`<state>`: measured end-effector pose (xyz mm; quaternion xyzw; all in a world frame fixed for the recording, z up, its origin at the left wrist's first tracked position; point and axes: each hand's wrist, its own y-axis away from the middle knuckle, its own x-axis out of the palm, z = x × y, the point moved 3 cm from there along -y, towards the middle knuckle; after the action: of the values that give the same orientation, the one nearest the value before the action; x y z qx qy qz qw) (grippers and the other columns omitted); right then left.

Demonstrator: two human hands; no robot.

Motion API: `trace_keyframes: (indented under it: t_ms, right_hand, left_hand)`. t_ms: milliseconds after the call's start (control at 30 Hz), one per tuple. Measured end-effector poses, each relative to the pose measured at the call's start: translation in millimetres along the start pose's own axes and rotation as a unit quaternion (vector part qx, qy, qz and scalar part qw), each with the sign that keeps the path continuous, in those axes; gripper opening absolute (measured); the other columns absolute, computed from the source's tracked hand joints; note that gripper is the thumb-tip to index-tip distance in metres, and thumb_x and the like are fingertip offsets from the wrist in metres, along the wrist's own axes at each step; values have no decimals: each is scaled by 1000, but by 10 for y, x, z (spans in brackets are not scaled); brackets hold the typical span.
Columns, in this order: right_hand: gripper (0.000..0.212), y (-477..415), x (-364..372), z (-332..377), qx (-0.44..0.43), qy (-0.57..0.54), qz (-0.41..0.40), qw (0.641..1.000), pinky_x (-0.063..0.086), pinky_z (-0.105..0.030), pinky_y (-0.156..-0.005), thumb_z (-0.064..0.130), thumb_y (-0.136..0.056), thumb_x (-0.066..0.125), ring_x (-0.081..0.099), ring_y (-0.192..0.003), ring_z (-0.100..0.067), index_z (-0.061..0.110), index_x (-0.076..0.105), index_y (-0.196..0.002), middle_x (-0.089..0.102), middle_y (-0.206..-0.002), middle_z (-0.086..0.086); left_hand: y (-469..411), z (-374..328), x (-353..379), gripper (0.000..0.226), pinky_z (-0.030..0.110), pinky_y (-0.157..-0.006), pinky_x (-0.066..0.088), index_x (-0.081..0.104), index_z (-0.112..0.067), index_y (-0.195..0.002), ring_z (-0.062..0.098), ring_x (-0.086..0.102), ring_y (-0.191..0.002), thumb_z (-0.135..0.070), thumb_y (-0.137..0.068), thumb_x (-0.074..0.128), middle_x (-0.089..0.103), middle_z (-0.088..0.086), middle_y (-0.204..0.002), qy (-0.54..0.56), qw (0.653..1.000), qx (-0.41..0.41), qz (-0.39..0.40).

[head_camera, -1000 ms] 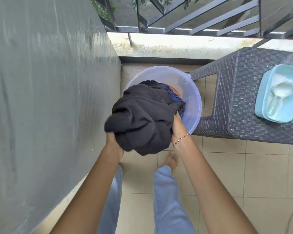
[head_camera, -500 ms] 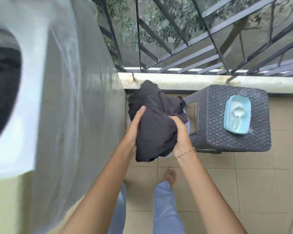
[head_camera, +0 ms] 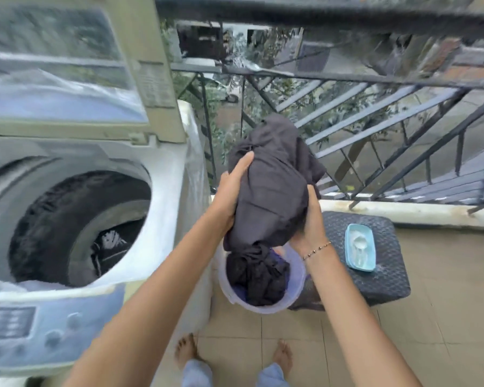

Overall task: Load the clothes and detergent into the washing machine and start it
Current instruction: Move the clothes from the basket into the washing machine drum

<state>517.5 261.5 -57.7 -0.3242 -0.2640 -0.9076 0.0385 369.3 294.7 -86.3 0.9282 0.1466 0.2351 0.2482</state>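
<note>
A bundle of dark clothes [head_camera: 274,188] is lifted in the air between both hands, to the right of the washing machine. My left hand [head_camera: 232,191] grips its left side and my right hand [head_camera: 310,222] grips its right side from below. The bundle's tail hangs into a clear plastic bucket [head_camera: 296,297] on the floor, where more dark clothes lie. The top-loading washing machine [head_camera: 157,219] stands at the left with its lid [head_camera: 76,74] raised; a dark garment lies in the drum [head_camera: 78,227]. A light blue tub of white detergent powder [head_camera: 359,247] with a scoop sits on a dark woven stool [head_camera: 386,275].
A metal railing [head_camera: 375,113] and a low ledge [head_camera: 403,210] close the balcony ahead. The machine's control panel [head_camera: 17,325] is at the lower left. My bare feet stand on the beige tiled floor [head_camera: 444,317] in front of the bucket.
Both hands have raised the dark bundle out of the bucket to about the height of the machine's top. My view has swung up and left, bringing the open drum into sight.
</note>
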Motion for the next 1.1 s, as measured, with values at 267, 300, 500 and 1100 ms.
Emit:
trace_keyframes:
  t_ms: [267, 300, 500, 1100]
  right_hand:
    - [56, 74, 1327, -56, -25, 25, 93, 995, 51, -24, -87, 40, -98, 31, 70, -86, -10, 24, 79, -74, 75, -89, 7]
    - [56, 63, 1493, -143, -25, 26, 97, 995, 51, -25, -88, 40, -98, 31, 70, -87, -11, 24, 79, -76, 75, -91, 6]
    - [50, -19, 2276, -754, -9, 59, 118, 991, 53, -27, -88, 38, -97, 35, 70, -90, -15, 17, 78, -83, 75, -95, 1]
    - [46, -410, 2706, -2001, 107, 194, 70, 973, 57, -29, -77, 43, -95, 44, 68, -99, -21, 14, 57, -128, 69, -114, -5]
  left_hand:
    - [266, -1077, -538, 86, 45, -103, 46, 55, -13, -131, 29, 64, -113, -56, -61, 82, 63, 9, -127, 86, 990, 97, 46]
    - [243, -1171, -711, 95, 45, -102, 46, 52, -14, -133, 29, 64, -112, -58, -56, 84, 63, 8, -128, 83, 992, 94, 14]
    - [7, -1514, -1808, 112, 44, -98, 49, 40, -26, -142, 28, 62, -115, -67, -47, 84, 54, 5, -138, 72, 992, 73, -68]
    - [366, -1408, -3206, 117, 44, -101, 46, 54, -12, -133, 29, 63, -110, -78, -39, 73, 62, 9, -127, 4, 981, 35, -193]
